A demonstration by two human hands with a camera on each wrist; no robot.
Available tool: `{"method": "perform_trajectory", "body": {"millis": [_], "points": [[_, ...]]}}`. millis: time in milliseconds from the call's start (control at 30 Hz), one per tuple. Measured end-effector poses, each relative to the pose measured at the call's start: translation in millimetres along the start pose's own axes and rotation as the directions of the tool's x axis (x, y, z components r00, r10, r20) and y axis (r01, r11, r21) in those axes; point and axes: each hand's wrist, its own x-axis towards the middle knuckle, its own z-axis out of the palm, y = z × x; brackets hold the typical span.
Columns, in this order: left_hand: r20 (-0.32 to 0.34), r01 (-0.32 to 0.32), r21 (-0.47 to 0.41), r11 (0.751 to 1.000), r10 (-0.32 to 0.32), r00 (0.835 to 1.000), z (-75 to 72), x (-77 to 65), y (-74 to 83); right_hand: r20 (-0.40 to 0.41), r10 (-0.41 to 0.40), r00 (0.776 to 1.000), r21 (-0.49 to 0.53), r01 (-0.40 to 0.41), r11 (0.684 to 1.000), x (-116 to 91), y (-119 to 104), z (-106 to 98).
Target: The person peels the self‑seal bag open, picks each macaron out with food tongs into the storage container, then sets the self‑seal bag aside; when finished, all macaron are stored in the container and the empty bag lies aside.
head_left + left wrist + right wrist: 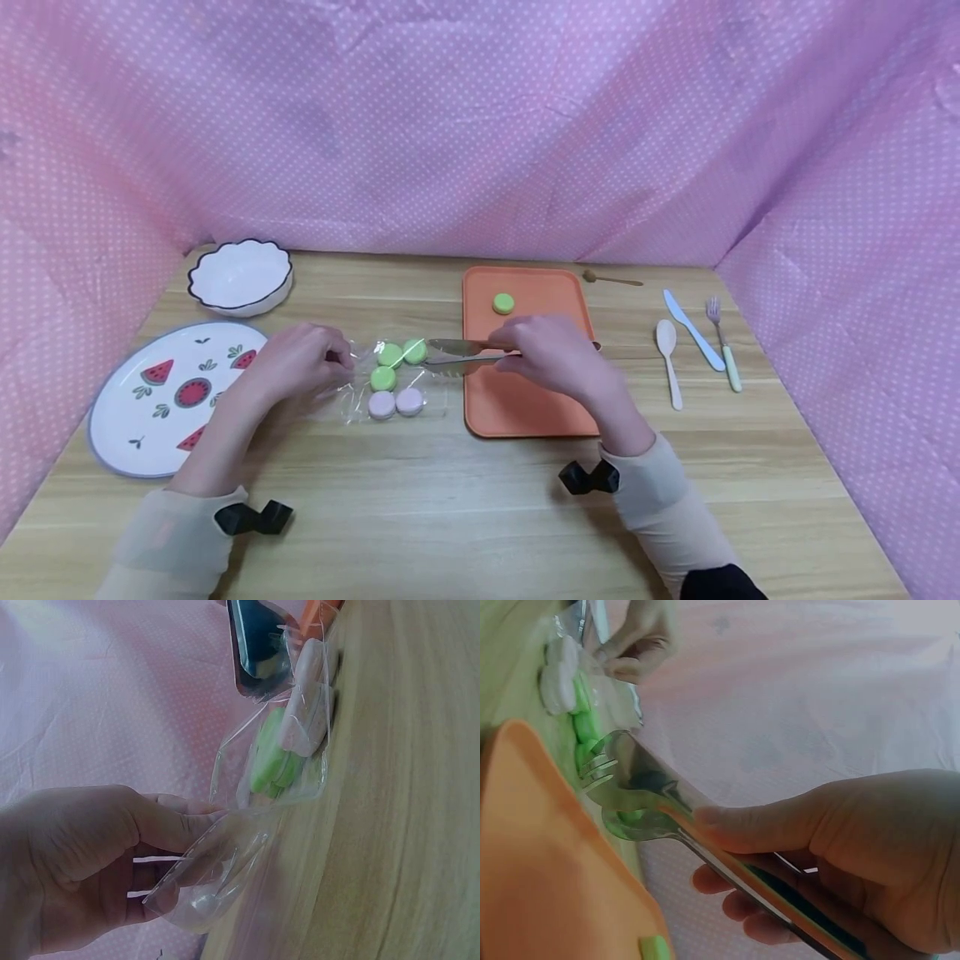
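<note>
My left hand (303, 358) pinches the edge of a clear plastic bag (225, 881) between thumb and fingers. Inside the bag on the table lie green macarons (383, 379) and two pale lilac macarons (410, 402). My right hand (551, 354) grips metal serving tongs (720, 862), thumb on one arm and fingers on the other. One tip of the tongs is forked and the other spoon-like, spread apart. They point left at the bag, beside the nearest green macaron. A single green macaron (503, 303) sits on the orange tray (525, 412) beneath the right hand.
A plate with watermelon pictures (165, 417) lies at the left, a scalloped white bowl (242, 279) behind it. To the right are a white spoon (669, 358), a light blue knife (693, 331), a fork (724, 346) and a small brown dipper (611, 279). Pink dotted cloth surrounds the table.
</note>
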Motion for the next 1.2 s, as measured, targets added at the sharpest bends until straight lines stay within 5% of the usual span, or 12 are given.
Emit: {"method": "perform_trajectory", "body": {"millis": [433, 1200], "points": [[0.002, 0.013, 0.0, 1.0, -0.013, 1.0, 1.6, -1.2, -0.9, -0.004, 0.021, 1.0, -0.018, -0.021, 1.0, 11.5, -7.0, 14.1], [-0.008, 0.008, 0.003, 1.0, -0.008, 1.0, 0.9, -0.7, -0.2, -0.026, 0.058, 0.998, 0.015, -0.057, 0.998, 2.3, 7.2, -6.3]]}}
